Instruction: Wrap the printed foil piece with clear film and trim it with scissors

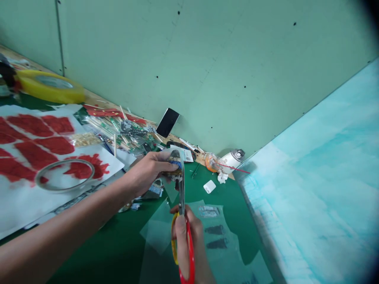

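Between the thumb and fingers of my left hand (151, 171) is a small translucent printed sheet (175, 158) with dark and blue marks. My right hand (189, 240) is closed round the red and yellow handles of a pair of scissors (181, 197). The scissors point away from me, and their blades lie along the right edge of the printed sheet. Beneath my right hand, translucent sheets (231, 258) with dark printed shapes lie on the green table surface (118, 240).
White paper (17, 205) with red painted patches lies at the left, with a tape ring (65, 188) on it. Yellow tape (49, 86), wooden sticks, a leaning phone (167, 122), a white case (209, 187) and a spray can (232, 159) line the wall side.
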`<state>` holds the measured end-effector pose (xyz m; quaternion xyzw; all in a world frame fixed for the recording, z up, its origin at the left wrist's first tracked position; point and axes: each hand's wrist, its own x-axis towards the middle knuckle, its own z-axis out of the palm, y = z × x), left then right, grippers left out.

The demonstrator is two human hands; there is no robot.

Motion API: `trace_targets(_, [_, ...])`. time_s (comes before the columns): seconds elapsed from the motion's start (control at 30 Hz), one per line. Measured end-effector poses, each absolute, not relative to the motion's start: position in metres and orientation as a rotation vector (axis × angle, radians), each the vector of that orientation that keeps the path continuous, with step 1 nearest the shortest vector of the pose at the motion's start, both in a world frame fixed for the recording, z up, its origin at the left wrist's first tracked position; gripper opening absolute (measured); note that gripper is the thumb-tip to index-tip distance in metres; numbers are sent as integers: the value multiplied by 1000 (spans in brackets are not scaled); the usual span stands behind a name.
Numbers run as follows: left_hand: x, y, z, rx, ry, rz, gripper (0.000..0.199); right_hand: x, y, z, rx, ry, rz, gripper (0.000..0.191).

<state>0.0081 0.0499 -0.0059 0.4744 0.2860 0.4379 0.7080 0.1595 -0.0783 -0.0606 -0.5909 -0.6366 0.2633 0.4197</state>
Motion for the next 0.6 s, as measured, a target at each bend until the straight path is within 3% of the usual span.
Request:
trace_targets(0.2, [9, 49, -6, 1104, 650, 946, 9, 161, -76, -66, -1487, -1539, 848, 50])
trace_targets(0.6, [9, 45, -2, 1109, 647, 893, 10, 158, -79, -60, -1478, -1517, 787, 40])
